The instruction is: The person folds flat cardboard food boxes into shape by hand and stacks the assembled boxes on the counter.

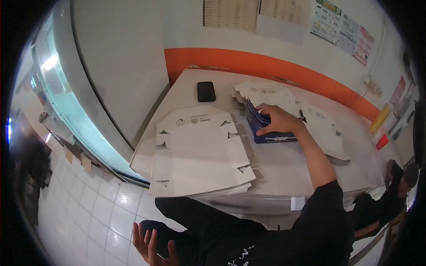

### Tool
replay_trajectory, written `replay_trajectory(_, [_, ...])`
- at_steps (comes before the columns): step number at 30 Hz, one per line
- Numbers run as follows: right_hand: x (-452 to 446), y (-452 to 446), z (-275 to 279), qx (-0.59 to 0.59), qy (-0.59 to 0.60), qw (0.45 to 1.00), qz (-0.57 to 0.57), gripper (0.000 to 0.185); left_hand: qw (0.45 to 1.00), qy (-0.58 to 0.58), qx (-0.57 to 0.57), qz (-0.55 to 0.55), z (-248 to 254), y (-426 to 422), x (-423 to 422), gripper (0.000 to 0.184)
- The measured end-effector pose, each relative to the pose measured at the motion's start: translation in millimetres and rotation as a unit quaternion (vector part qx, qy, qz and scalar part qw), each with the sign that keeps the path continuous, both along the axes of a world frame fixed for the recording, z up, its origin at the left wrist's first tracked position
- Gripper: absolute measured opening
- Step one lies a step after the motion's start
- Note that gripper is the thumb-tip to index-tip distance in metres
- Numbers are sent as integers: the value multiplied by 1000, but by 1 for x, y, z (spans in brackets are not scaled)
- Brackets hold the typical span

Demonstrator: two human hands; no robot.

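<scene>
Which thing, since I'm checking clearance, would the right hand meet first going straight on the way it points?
The right hand likely meets the blue cardboard first, and may already touch it; depth is unclear.

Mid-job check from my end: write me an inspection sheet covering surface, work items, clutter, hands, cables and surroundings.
Surface: white table, partly covered by cardboard.
Work items: front stack of white die-cut sheets, lying flat near the edge; rear stack; right stack, partly behind the arm; dark blue cardboard with lettering on its front.
Clutter: black phone-like object behind the front stack.
Hands: right hand on the dark blue cardboard, firmness of grip unclear; left hand open, holding nothing visible.
Cables: nothing seen on the table.
Surroundings: orange wall band, posted sheets, another person at right.
</scene>
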State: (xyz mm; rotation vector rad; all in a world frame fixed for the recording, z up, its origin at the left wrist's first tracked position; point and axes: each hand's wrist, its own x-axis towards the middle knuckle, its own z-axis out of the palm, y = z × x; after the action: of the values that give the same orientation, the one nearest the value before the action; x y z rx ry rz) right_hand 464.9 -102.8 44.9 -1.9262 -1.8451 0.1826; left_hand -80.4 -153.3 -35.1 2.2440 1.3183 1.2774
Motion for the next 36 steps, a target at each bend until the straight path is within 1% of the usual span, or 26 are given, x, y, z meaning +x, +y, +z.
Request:
replay_trajectory(3, [-8,-2,13,-71,75,994,-26,92,1000,22,9,-1,2,-1,1,44])
replay_trajectory(6, [-7,-4,13,-127,57,990,-29,90,999,38,33,-15,7,3,9,44])
replay_trajectory(9, [0,-13,10,-129,-21,991,26,86,1000,20,2,-7,6,3,20,44])
replay_trajectory(12, [2,-20,-3,-93,-103,989,46,79,994,-95,55,-15,2,14,38,37])
replay_trajectory(13, [1,-20,-4,-84,-132,986,56,77,997,-61,34,-29,5,12,35,39])
replay_trajectory(16, [-6,-19,11,-181,-126,975,32,73,996,28,-14,-80,17,6,26,44])
replay_trajectory(19, [12,-23,10,-152,-63,982,89,84,991,41,-42,-118,25,3,31,47])
replay_trajectory(22, [17,-37,7,-126,-136,981,49,81,991,35,-44,-124,28,1,33,51])
replay_trajectory(25, [14,-44,-9,-79,-162,983,39,98,988,47,-68,-127,26,0,39,54])
replay_trajectory(28, [16,-40,-1,-112,-144,983,13,97,979,76,-109,-154,46,-5,59,55])
replay_trajectory(31, [41,-48,19,-164,-10,986,28,94,957,66,-137,-245,64,6,82,64])
replay_trajectory(34, [66,-67,31,-233,-140,961,-59,89,922,161,-89,-341,93,50,121,65])
replay_trajectory(36, [74,-66,24,-223,-136,965,-17,85,907,199,-27,-371,120,73,171,77])
